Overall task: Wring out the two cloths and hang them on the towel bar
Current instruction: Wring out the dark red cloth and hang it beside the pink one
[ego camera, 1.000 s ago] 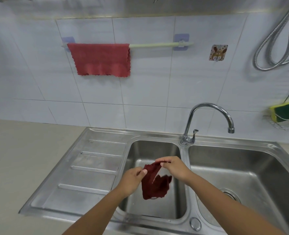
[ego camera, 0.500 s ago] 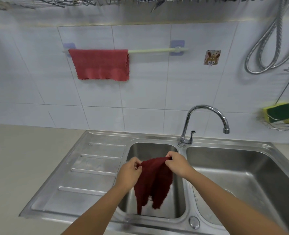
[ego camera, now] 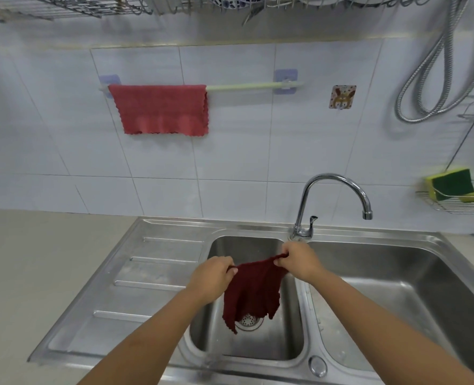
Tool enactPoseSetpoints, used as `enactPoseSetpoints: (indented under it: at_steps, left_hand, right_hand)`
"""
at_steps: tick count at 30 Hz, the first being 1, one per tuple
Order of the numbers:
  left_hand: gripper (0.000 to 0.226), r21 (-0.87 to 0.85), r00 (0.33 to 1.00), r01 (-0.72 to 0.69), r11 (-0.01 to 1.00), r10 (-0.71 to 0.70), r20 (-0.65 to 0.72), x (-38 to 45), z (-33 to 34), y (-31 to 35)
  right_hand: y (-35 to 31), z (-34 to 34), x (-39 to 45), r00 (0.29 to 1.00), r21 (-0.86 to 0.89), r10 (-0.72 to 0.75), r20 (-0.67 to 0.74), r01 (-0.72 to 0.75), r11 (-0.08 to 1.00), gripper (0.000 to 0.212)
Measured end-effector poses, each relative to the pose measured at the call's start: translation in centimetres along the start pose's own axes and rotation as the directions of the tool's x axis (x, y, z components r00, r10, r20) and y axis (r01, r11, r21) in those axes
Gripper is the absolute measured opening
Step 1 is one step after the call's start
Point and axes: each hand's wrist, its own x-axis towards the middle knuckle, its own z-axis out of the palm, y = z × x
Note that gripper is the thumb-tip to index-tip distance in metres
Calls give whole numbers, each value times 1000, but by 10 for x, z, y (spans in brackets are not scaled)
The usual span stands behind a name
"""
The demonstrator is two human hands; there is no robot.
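Observation:
A dark red cloth [ego camera: 254, 291] hangs over the small left sink basin [ego camera: 247, 345], its top edge stretched between my two hands. My left hand [ego camera: 212, 277] pinches the cloth's left corner and my right hand [ego camera: 299, 259] pinches its right corner. A lighter red cloth [ego camera: 160, 109] hangs spread over the left half of the pale green towel bar [ego camera: 244, 86] on the tiled wall. The right half of the bar is bare.
A chrome faucet [ego camera: 333, 195] rises between the two basins, its spout over the large right basin [ego camera: 397, 301]. A drainboard [ego camera: 135, 284] lies left of the basins. A wire rack with sponges [ego camera: 452, 184], a shower hose [ego camera: 436, 65] and an overhead dish rack [ego camera: 91, 6] line the wall.
The bunched dark cloth has been pulled open: my hands moved apart and upward, so it now hangs flatter between them. The view has tilted up.

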Motion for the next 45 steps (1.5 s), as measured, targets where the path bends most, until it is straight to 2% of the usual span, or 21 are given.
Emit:
enactPoseSetpoints:
  at_steps: [2, 4, 5, 8, 13, 19, 22, 24, 26, 28, 29, 30, 31, 32, 33, 34, 35, 36, 37, 41, 45]
  left_hand:
    - [26, 91, 998, -25, 996, 20, 52, 0, -1, 0]
    - [28, 176, 994, -54, 983, 35, 106, -2, -1, 0]
    - [31, 185, 992, -60, 981, 37, 124, -2, -2, -1]
    - [42, 102, 985, -77, 992, 59, 165, -3, -4, -3]
    - [28, 28, 962, -47, 999, 38, 271, -1, -8, -6]
    - [21, 95, 977, -3, 996, -17, 213, 1, -18, -16]
    - [18, 195, 994, -22, 980, 0, 110, 5, -21, -19]
    - [21, 181, 996, 53, 982, -64, 56, 14, -29, -25]
    - [30, 53, 984, 177, 983, -177, -5, 29, -50, -31]
    - [45, -121, 938, 233, 965, -256, -236, 46, -85, -27]
    - [51, -218, 872, 206, 954, -280, -401, 52, -107, -24]
    - [54, -284, 784, 136, 949, -278, -555, 53, -126, -18]
    - [54, -270, 705, 54, 961, -229, -672, 53, -145, -16]
    - [48, -157, 703, 17, 987, -124, -701, 50, -162, -18]
    - [39, -18, 797, 11, 1000, -20, -603, 48, -174, -28]
    - [29, 72, 931, 36, 997, -7, -365, 45, -182, -38]
    - [22, 114, 996, 73, 991, -67, -54, 42, -183, -47]
    - [18, 115, 978, 102, 988, -121, 170, 40, -179, -59]
    - [18, 103, 957, 144, 984, -165, 237, 39, -174, -70]
    - [26, 26, 978, 208, 978, -208, -12, 44, -160, -90]
    - [28, -110, 975, 191, 975, -201, -93, 32, -155, -93]
  right_hand:
    - [4, -2, 2, 1000, 160, -10, 7, 9, 987, 20]
    - [9, -6, 4, 998, 191, -67, 10, 64, 979, 3]
    - [11, -8, 5, 995, 188, -90, 32, 83, 979, 9]
    - [17, -15, 8, 987, 169, -126, 101, 107, 980, 15]
    - [29, -25, 13, 966, 108, -128, 223, 106, 989, 14]
    - [36, -32, 26, 941, 23, -130, 312, 129, 991, 16]
    - [25, -32, 32, 931, -113, -148, 333, 195, 974, 16]
    - [12, -35, 43, 939, -223, -137, 314, 213, 951, 15]
    - [-11, -47, 56, 969, -290, -138, 203, 194, 937, 21]
    - [-43, -66, 67, 974, -261, -211, -81, 183, 948, 35]
    - [-63, -78, 69, 921, -209, -268, -282, 213, 954, 40]
    - [-79, -89, 69, 807, -161, -329, -491, 287, 944, 44]
    - [-91, -98, 70, 655, -144, -371, -659, 374, 916, 44]
    - [-98, -105, 73, 551, -177, -407, -728, 423, 889, 41]
    - [-98, -109, 77, 569, -252, -481, -667, 435, 864, 36]
    - [-96, -111, 82, 689, -319, -552, -470, 451, 834, 30]
    - [-93, -107, 85, 834, -343, -526, -166, 451, 824, 24]
    - [-91, -99, 88, 894, -343, -435, 112, 445, 827, 20]
    - [-91, -91, 92, 900, -343, -364, 238, 429, 836, 18]
    - [-104, -79, 103, 946, -306, -317, 63, 321, 896, 22]
    - [-100, -66, 107, 965, -78, -261, 41, 263, 962, 27]
